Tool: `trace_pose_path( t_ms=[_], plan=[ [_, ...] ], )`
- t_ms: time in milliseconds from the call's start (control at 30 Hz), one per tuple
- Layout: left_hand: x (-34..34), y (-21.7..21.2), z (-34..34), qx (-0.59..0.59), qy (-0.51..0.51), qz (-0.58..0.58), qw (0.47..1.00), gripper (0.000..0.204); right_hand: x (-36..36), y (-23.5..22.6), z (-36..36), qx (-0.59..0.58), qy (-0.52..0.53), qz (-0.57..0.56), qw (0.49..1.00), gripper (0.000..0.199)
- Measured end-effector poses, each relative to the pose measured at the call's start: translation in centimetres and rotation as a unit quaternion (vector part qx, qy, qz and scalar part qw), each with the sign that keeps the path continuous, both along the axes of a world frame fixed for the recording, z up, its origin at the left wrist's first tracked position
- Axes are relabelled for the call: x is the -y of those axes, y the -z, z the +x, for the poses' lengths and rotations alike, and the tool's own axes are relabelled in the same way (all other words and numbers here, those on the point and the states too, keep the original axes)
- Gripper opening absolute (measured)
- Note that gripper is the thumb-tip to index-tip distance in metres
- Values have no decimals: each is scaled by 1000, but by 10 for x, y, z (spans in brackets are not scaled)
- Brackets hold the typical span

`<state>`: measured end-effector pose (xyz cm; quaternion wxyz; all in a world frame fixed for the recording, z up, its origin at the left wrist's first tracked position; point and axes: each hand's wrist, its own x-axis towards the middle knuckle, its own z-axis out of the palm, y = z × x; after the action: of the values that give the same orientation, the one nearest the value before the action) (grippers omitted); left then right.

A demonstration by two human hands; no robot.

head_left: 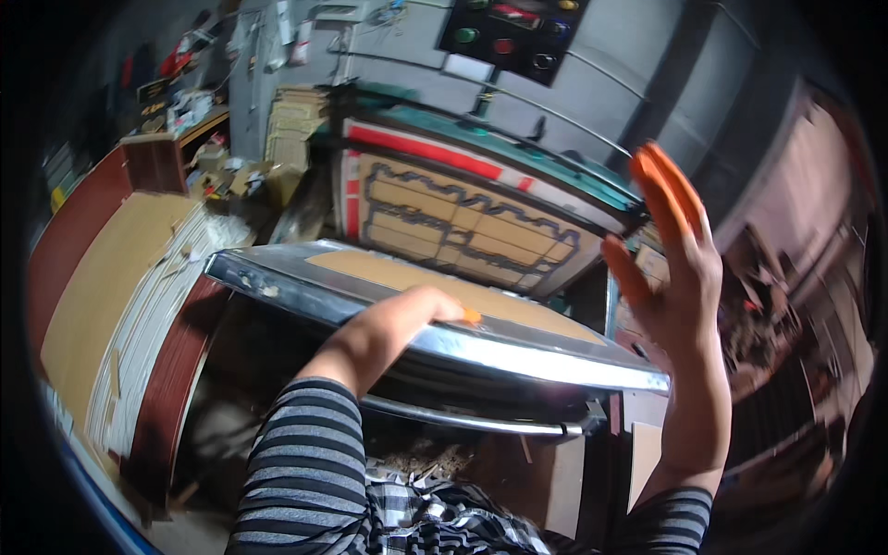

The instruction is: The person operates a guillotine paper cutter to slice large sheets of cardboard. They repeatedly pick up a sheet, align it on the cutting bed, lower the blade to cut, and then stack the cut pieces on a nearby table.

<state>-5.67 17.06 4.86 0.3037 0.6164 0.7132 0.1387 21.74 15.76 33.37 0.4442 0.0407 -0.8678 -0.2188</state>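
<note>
My left hand [433,303] reaches over the near rim of a slanted metal platen [518,356]. It lies at the near edge of a brown board sheet [398,277] on the platen. One orange-covered fingertip shows, pointing right; the other fingers are mostly hidden behind the hand. My right hand [673,245] is raised in the air beyond the platen's right end, fingers stretched up and thumb apart, holding nothing. Orange coverings are on its fingers too. Facing the platen stands a framed die board [462,227] with dark wavy blade lines and red strips.
A metal bar [472,421] runs below the platen's near edge. To my left, a stack of boards [139,305] lies beside dark red panels [176,370]. A control panel [513,37] with coloured buttons is above the machine. Scrap pieces [758,314] are heaped at the right.
</note>
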Motion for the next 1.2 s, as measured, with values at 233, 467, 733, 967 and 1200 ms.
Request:
trace_pose_path(
  t_ms=[233, 467, 733, 967, 1200],
  plan=[
    [-70, -103, -7, -210, -167, 623, 735, 28, 69, 79, 245, -35, 200, -143, 969, 39],
    [0, -56, 122, -92, 91, 654, 746, 17, 53, 278, 350, -231, 439, -529, 689, 42],
    [86, -91, 174, -130, 125, 668, 722, 19, 15, 341, 329, -127, 442, -510, 727, 35],
    [139, -123, 190, -154, 42, 722, 673, 21, 10, 365, 321, -118, 330, -479, 805, 32],
    [133, -159, 170, -219, -50, 745, 629, 22, 6, 375, 356, -132, 324, -522, 778, 27]
  ],
)
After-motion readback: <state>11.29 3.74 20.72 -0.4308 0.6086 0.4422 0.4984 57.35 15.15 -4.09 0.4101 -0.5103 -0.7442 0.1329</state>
